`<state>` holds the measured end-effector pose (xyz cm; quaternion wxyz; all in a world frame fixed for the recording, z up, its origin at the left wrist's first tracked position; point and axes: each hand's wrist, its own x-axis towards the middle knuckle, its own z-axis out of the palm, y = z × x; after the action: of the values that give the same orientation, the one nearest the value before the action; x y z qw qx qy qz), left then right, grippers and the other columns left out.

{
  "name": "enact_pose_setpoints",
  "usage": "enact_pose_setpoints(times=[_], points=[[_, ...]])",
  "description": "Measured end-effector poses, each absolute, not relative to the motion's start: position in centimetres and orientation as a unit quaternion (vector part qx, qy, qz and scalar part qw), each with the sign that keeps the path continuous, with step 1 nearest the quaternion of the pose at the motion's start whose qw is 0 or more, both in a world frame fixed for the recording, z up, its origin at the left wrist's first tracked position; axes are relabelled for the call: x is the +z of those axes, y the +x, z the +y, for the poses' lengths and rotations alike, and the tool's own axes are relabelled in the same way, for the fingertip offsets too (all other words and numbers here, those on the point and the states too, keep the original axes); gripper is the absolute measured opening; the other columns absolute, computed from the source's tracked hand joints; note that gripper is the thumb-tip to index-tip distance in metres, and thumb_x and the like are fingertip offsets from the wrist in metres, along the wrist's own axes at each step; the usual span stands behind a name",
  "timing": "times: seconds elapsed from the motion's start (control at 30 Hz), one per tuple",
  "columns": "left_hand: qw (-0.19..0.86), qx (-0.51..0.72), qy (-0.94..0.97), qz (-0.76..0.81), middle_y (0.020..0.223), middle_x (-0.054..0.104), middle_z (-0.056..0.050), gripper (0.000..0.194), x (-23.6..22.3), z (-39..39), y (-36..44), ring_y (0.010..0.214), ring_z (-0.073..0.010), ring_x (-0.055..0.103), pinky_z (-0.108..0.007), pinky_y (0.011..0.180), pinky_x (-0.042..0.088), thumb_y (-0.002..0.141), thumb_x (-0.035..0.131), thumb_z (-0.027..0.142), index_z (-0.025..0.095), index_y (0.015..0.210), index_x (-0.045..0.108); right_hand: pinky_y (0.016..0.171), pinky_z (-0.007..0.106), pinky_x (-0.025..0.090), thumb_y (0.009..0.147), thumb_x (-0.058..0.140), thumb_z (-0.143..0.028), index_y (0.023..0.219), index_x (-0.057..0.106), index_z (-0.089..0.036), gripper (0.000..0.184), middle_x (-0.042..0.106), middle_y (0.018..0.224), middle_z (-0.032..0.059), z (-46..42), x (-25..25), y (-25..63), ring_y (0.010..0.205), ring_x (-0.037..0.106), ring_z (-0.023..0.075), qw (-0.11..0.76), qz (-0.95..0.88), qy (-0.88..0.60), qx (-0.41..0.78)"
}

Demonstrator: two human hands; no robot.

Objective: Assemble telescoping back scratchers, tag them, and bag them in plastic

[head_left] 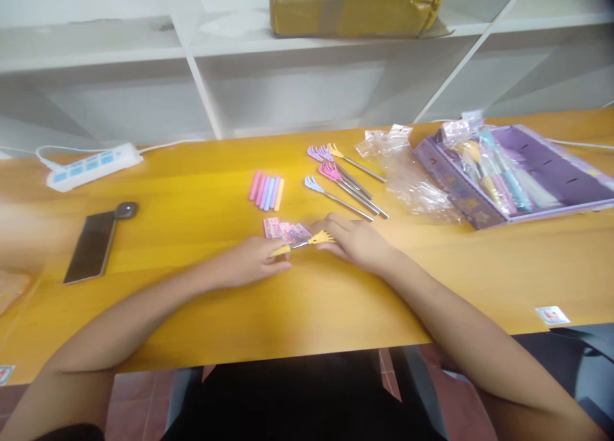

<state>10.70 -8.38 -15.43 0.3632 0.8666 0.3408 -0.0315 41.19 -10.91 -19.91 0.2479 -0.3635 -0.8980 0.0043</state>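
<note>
A yellow back scratcher [320, 237] with a short metal shaft lies level between my hands, just above the table. My left hand [254, 262] is closed around its yellow handle. My right hand [355, 241] has its fingers at the claw-shaped head, gripping its side. Right behind it lie several small pink and purple printed cards [286, 228]. Farther back is a row of pastel handle tubes [267, 191] in pink, purple, blue and yellow. Several back scratcher heads on metal rods [343, 178], without coloured handles, lie to the right of the tubes.
Crumpled clear plastic bags [407, 172] lie beside a purple display box [522, 172] holding wrapped back scratchers. At left are a power strip [96, 166], a phone [91, 246] and a small dark round object [126, 210]. A taped carton [355, 7] sits on the shelf behind.
</note>
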Motion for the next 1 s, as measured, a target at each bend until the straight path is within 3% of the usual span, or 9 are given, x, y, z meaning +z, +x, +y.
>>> enact_pose_setpoints(times=[0.13,0.23,0.4,0.63,0.77,1.0], points=[[0.105,-0.055,0.912,0.392,0.107,0.078,-0.015,0.025,-15.5,-10.3,11.0,0.096,-0.0289,0.075,-0.035,0.078,0.054,0.110,0.057,0.034,0.014,0.121,0.066,0.074,0.029,0.050,0.117,0.050,-0.039,0.115,0.066,-0.016,0.028,0.075,0.109,0.0088,-11.9,-20.3,39.4,0.083,0.070,0.0154,0.255,-0.909,-0.329,-0.013],[0.042,-0.037,0.925,0.375,0.106,0.078,-0.014,0.019,-16.1,-11.0,11.1,0.099,-0.0289,0.076,-0.036,0.077,0.056,0.110,0.054,0.028,0.014,0.115,0.067,0.077,0.028,0.050,0.117,0.050,-0.038,0.121,0.065,-0.016,0.027,0.075,0.114,0.0099,-12.4,-20.7,38.3,0.089,0.070,0.0154,0.272,-0.908,-0.320,-0.001],[-0.016,-0.042,0.925,0.377,0.093,0.077,-0.011,0.017,-16.8,-10.9,11.1,0.086,-0.0282,0.077,-0.035,0.067,0.055,0.105,0.053,0.013,0.013,0.103,0.070,0.065,0.029,0.041,0.119,0.045,-0.041,0.107,0.063,-0.017,0.032,0.071,0.094,0.0046,-12.6,-21.2,37.6,0.072,0.060,0.0132,0.267,-0.910,-0.318,-0.004],[-0.031,-0.115,0.903,0.414,0.090,0.079,-0.015,0.028,-15.3,-9.6,11.1,0.084,-0.0311,0.080,-0.035,0.064,0.055,0.099,0.048,0.002,0.012,0.101,0.074,0.069,0.029,0.041,0.120,0.042,-0.037,0.116,0.064,-0.016,0.031,0.074,0.101,0.0080,-12.7,-21.0,37.6,0.076,0.062,0.0152,0.220,-0.911,-0.346,-0.044],[-0.004,-0.149,0.888,0.435,0.095,0.081,-0.015,0.031,-15.0,-8.8,11.0,0.088,-0.0325,0.081,-0.036,0.067,0.056,0.102,0.045,0.006,0.013,0.107,0.075,0.072,0.029,0.045,0.117,0.047,-0.026,0.123,0.067,-0.016,0.023,0.074,0.103,0.0081,-12.6,-20.8,37.9,0.080,0.064,0.0154,0.214,-0.901,-0.369,-0.080],[0.014,-0.141,0.872,0.469,0.098,0.082,-0.015,0.028,-14.6,-8.7,10.9,0.088,-0.0303,0.081,-0.034,0.069,0.055,0.107,0.047,0.018,0.015,0.105,0.075,0.081,0.033,0.051,0.111,0.062,-0.027,0.121,0.067,-0.018,0.014,0.074,0.108,0.0089,-12.2,-20.4,38.3,0.094,0.067,0.0190,0.322,-0.867,-0.344,-0.164]])
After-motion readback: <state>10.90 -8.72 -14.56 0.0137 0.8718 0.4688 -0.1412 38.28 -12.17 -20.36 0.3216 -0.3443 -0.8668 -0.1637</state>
